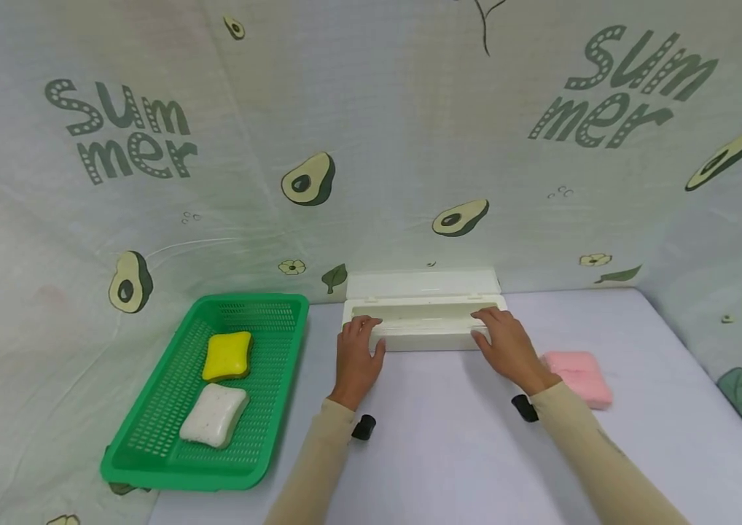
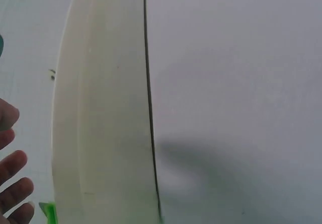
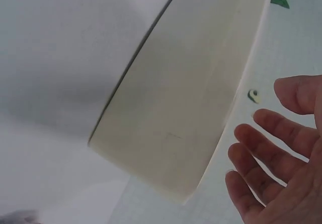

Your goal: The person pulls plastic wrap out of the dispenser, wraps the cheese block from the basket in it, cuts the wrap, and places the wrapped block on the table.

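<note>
A long white box (image 1: 430, 341) stands at the back of the table with its lid (image 1: 422, 282) raised behind it. My left hand (image 1: 356, 362) is at the box's left front corner, fingers bent loosely over the rim. At the right end is my right hand (image 1: 509, 346), thumb apart from the fingers. In the left wrist view, the left fingers (image 2: 15, 166) are relaxed and hold nothing. The right wrist view shows the right fingers (image 3: 266, 153) spread beside the box's edge, also holding nothing. Whether either hand touches the box, I cannot tell.
On the left, a green basket (image 1: 270, 437) contains a yellow sponge-like block (image 1: 227, 355) and a white one (image 1: 214, 415). A pink block (image 1: 579, 378) lies right of the right hand, partly behind the forearm. A printed cloth (image 1: 384, 131) hangs behind the table.
</note>
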Action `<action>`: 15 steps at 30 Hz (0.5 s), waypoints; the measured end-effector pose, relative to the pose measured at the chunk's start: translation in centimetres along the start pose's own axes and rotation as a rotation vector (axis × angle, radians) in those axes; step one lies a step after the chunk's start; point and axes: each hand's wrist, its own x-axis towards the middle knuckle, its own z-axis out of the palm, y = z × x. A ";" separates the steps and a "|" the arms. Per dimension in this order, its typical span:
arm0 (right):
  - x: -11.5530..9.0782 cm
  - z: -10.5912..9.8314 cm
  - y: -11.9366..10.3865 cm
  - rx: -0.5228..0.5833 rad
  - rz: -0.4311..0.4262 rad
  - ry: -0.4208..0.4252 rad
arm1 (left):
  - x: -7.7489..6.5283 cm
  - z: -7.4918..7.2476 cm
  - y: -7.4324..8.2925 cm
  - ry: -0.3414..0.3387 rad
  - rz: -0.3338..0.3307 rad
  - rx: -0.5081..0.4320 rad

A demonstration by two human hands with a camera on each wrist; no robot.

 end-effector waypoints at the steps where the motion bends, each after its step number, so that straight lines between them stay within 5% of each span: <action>1: 0.3 0.2 0.1 -0.004 0.006 -0.017 | 0.4 -0.2 -0.2 -0.018 -0.005 0.013; 9: 2.1 1.0 0.2 -0.015 0.015 -0.180 | 2.7 -1.1 -1.6 -0.249 -0.011 0.127; 15: 2.9 1.3 0.5 0.001 0.050 -0.297 | 3.5 -1.0 -2.1 -0.353 0.001 0.205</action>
